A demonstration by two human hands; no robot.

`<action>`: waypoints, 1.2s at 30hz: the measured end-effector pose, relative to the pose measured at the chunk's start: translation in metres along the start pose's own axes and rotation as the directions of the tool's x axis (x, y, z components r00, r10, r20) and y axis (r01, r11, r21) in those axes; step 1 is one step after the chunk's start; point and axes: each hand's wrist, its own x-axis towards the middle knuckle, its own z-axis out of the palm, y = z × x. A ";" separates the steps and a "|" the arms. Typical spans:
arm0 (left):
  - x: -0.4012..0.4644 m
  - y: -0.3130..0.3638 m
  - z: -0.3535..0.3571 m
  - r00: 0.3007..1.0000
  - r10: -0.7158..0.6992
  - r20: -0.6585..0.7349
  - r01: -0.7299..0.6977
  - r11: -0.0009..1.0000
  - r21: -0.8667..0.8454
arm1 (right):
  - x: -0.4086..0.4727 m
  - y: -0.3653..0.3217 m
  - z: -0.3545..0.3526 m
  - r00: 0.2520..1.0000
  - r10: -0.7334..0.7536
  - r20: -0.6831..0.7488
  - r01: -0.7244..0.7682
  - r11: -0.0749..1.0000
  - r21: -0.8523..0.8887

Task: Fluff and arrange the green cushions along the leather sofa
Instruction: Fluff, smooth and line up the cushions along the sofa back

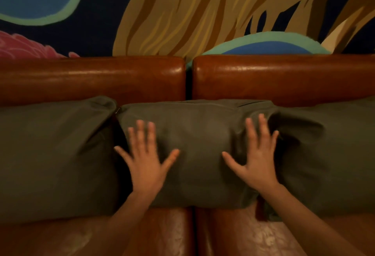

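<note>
Left hand (145, 163) and right hand (258, 162) spread flat on middle green cushion (198, 144), leather sofa (91, 77)

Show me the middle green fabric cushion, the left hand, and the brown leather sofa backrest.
Middle green fabric cushion (199, 134): head view, centre of its front face.
Left hand (146, 162): head view, back of hand.
Brown leather sofa backrest (91, 77): head view, left section.

- We see our left hand (145, 162) bare, with no glove, ring or band on it.
- Our right hand (258, 160) is bare as well, its nails short and unpainted as far as the blur lets us tell.
- Both our forearms are uncovered up to the frame's lower edge; no sleeve, cuff or watch shows on either.
</note>
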 end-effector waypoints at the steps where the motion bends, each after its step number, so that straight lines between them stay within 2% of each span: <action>1: -0.006 0.009 0.006 0.982 0.177 0.066 -0.182 0.980 0.078 | 0.000 -0.016 0.003 0.990 -0.141 0.004 0.141 0.988 -0.058; 2: -0.011 0.017 0.013 0.942 0.311 0.127 -0.326 0.937 0.128 | -0.001 -0.030 0.012 0.964 -0.263 0.023 0.264 0.960 -0.095; 4: -0.013 0.023 0.024 0.879 0.429 0.209 -0.466 0.865 0.186 | -0.004 -0.055 0.031 0.911 -0.399 0.101 0.411 0.898 -0.159; 9: 0.002 0.011 0.037 0.875 0.398 0.275 -0.468 0.841 0.273 | 0.009 -0.033 0.051 0.863 -0.428 0.269 0.493 0.831 -0.259; 12: 0.008 0.013 0.046 0.886 0.381 0.263 -0.447 0.851 0.274 | 0.019 -0.021 0.058 0.838 -0.454 0.303 0.534 0.797 -0.282; 16: 0.011 0.008 0.053 0.896 0.377 0.234 -0.432 0.863 0.261 | 0.020 -0.015 0.070 0.857 -0.452 0.248 0.512 0.802 -0.307; 19: 0.013 0.009 0.055 0.896 0.369 0.248 -0.427 0.869 0.249 | 0.019 -0.014 0.073 0.896 -0.390 0.211 0.440 0.840 -0.317; 26: 0.015 0.009 0.051 0.889 0.345 0.301 -0.420 0.877 0.235 | 0.021 -0.021 0.068 0.898 -0.340 0.280 0.420 0.853 -0.309; 31: 0.011 0.012 0.030 0.864 0.356 0.356 -0.448 0.866 0.221 | 0.016 -0.017 0.037 0.882 -0.319 0.346 0.427 0.853 -0.302; 36: 0.016 0.032 0.002 0.827 0.357 0.435 -0.481 0.849 0.217 | 0.007 0.002 -0.010 0.894 -0.143 0.424 0.318 0.869 -0.378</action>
